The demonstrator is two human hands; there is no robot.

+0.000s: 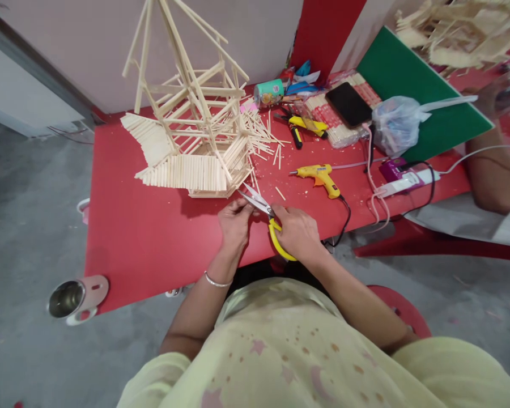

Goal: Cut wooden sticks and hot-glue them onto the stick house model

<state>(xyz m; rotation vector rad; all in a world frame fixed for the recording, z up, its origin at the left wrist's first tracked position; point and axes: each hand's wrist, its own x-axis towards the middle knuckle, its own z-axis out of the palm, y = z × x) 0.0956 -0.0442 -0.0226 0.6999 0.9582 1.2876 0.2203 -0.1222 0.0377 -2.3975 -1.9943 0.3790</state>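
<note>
My right hand [296, 231] is wrapped round the yellow handles of a pair of scissors [276, 235]. The blades are parted and point up and left, toward my left hand. Fingertips pinched together, my left hand [234, 222] is just below the blades; what it pinches is too small to make out. Right behind it stands a house-like model of thin wooden sticks [195, 136], with an open frame on top and slatted roof panels low at the front and left. Loose cut sticks [261, 133] are heaped along the model's right side.
On the red table [144, 226] lie a yellow glue gun [318, 175], pliers [308, 126], a phone [348, 105], a plastic bag [395, 124] and a power strip [408, 182]. A mug [96, 290] stands at the front left corner. Another person's arm [491, 164] is beyond the green board [425, 90].
</note>
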